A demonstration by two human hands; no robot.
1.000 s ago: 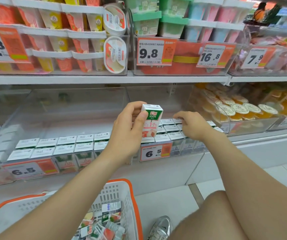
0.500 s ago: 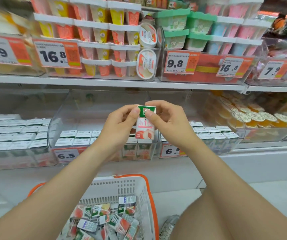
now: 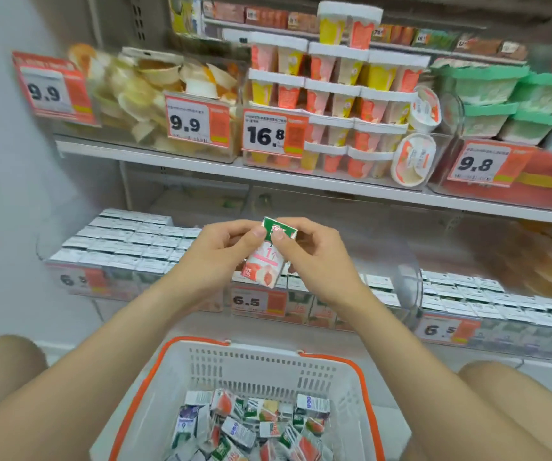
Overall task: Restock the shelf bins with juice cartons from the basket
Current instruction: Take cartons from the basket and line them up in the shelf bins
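Both hands, left hand (image 3: pixel 216 252) and right hand (image 3: pixel 313 252), are pinching a small green-topped pink juice carton (image 3: pixel 269 257), fingers clamped on it, above the white orange-rimmed plastic basket (image 3: pixel 201 364), before the clear shelf bins (image 3: pixel 407 287).

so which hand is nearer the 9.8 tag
Right. The right hand is below and left of the 9.8 tag, pinching the carton; the left hand grips the carton's other side, further left of the tag.
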